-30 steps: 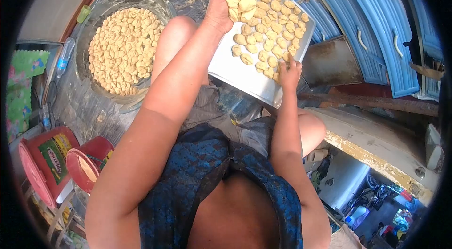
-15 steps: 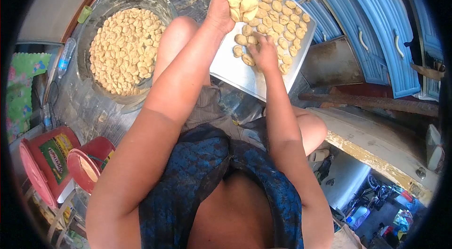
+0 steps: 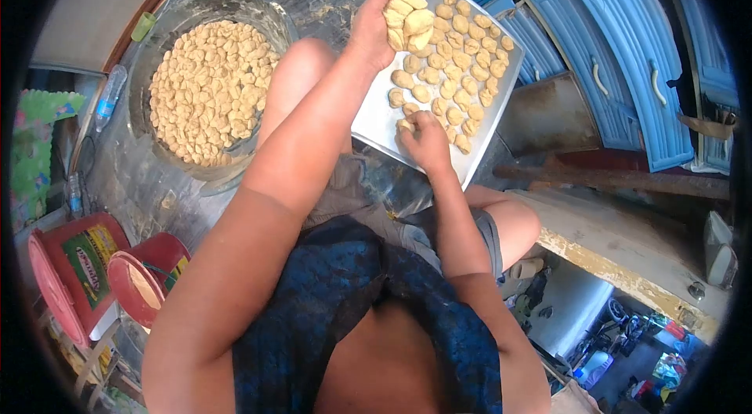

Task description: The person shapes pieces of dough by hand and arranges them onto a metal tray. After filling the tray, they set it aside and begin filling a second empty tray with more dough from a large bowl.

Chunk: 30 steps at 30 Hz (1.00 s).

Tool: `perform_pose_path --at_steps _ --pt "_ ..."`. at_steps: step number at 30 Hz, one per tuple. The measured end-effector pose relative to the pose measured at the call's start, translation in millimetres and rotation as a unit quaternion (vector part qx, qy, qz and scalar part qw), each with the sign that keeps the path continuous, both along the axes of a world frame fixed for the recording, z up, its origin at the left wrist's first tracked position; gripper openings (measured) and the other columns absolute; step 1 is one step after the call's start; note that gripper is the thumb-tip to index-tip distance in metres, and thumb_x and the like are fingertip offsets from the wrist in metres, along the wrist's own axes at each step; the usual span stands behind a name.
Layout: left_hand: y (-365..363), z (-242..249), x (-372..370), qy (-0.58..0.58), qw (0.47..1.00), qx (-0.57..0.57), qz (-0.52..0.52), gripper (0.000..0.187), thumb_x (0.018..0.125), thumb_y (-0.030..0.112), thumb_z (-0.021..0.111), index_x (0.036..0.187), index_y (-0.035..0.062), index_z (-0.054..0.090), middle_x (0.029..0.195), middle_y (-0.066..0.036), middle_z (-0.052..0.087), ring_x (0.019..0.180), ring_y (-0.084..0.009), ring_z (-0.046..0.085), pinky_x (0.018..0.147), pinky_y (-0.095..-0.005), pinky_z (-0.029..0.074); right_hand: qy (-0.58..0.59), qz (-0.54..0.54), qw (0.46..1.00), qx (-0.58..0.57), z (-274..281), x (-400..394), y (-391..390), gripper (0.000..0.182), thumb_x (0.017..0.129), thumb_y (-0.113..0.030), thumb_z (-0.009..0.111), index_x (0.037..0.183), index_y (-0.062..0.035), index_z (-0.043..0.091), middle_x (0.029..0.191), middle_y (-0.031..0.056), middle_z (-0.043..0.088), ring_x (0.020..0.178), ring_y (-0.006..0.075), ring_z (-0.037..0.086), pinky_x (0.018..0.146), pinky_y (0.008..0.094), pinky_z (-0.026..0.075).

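My left hand [image 3: 371,32] is closed around a cluster of pale yellow dough pieces [image 3: 409,18], held above the left edge of a metal baking tray [image 3: 376,118]. Rows of small dough balls [image 3: 449,89] cover the tray's far and right parts. Near the tray's front, my right hand [image 3: 428,141] has its fingers curled on a dough ball [image 3: 405,125] at the end of the rows. Part of that ball is hidden by the fingers. Bare metal shows on the tray's left side.
A wide round basin [image 3: 274,18] full of dough pieces stands on the floor to the left. Red buckets [image 3: 94,257] and a plastic bottle [image 3: 110,97] are farther left. Blue louvred doors [image 3: 619,54] and a wooden ledge [image 3: 619,253] lie to the right.
My right hand has moved toward the near edge of the tray, and more balls show in the rows' left part. My left hand still holds its dough cluster in nearly the same place.
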<state>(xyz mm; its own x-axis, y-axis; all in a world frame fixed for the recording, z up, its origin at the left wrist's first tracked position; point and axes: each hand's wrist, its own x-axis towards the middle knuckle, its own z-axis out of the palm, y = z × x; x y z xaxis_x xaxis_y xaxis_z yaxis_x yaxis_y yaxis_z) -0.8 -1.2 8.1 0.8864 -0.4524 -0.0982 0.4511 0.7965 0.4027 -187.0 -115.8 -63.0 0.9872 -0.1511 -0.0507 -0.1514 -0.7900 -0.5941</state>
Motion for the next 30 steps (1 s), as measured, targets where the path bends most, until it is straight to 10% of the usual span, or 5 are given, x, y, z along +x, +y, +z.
perform_pose_path --at_steps 7,9,13,30 --pt "3.7 -2.0 -2.6 0.004 0.999 0.049 0.010 0.031 0.087 0.033 0.054 0.090 0.0028 0.059 0.083 -0.009 0.063 0.077 -0.0213 0.063 0.071 -0.0349 0.053 -0.022 -0.076 0.995 -0.056 6.1 1.9 -0.5 0.026 0.073 -0.020 0.064 0.090 -0.0023 0.058 0.084 0.0177 0.059 0.082 0.0372 0.056 0.074 0.0435 0.045" --pt "6.2 -2.6 -0.9 -0.008 0.999 0.048 0.015 0.032 0.087 0.034 0.053 0.091 0.0027 0.059 0.083 -0.009 0.063 0.077 -0.0215 0.063 0.071 -0.0351 0.053 -0.086 -0.145 0.980 0.104 20.6 0.3 16.2 0.022 0.072 -0.016 0.067 0.087 -0.0030 0.059 0.083 0.0152 0.059 0.079 0.0334 0.057 0.070 0.0395 0.047" --pt "4.9 -3.5 -0.4 -0.021 0.999 0.033 0.016 0.031 0.088 0.034 0.052 0.090 0.0036 0.058 0.083 -0.009 0.062 0.077 -0.0214 0.062 0.071 -0.0348 0.053 -0.228 -0.025 0.973 -0.028 -4.2 4.4 31.3 0.011 0.073 -0.009 0.068 0.081 -0.0048 0.062 0.081 0.0116 0.057 0.076 0.0300 0.057 0.068 0.0383 0.048" --pt "5.7 -9.0 -2.3 -0.006 1.000 0.030 0.005 0.034 0.087 0.036 0.052 0.092 0.0023 0.059 0.084 -0.010 0.063 0.077 -0.0225 0.063 0.071 -0.0364 0.053 -0.118 -0.054 0.981 -0.143 -9.0 20.0 44.0 0.032 0.079 -0.023 0.060 0.108 -0.0081 0.061 0.105 0.0107 0.058 0.099 0.0306 0.049 0.090 0.0422 0.036"
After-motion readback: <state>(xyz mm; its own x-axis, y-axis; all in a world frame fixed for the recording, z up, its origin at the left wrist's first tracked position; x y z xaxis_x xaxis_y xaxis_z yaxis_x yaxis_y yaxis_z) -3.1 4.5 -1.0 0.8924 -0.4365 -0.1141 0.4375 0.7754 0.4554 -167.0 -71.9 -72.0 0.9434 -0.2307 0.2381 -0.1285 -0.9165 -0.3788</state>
